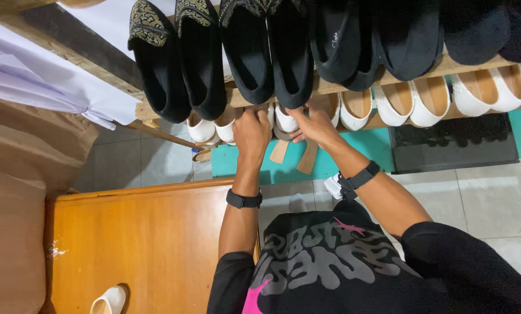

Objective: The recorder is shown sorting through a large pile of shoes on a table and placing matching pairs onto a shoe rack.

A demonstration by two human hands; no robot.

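Both hands are up at the lower rail of the slatted wooden shoe rack [388, 78]: the left hand [252, 129] has its grip curled against the rail beside a white slip-on shoe with tan insole [285, 121], the right hand [314, 125] pinching that same shoe's edge. Best to seat it square between its neighbours, toe hooked over the rail. Black slippers [246, 52] fill the upper rail; no labels or packages show clearly.

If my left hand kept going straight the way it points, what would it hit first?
Probably the white slip-on shoe on the lower wooden rack rail; the left hand seems already at it, though depth is unclear.
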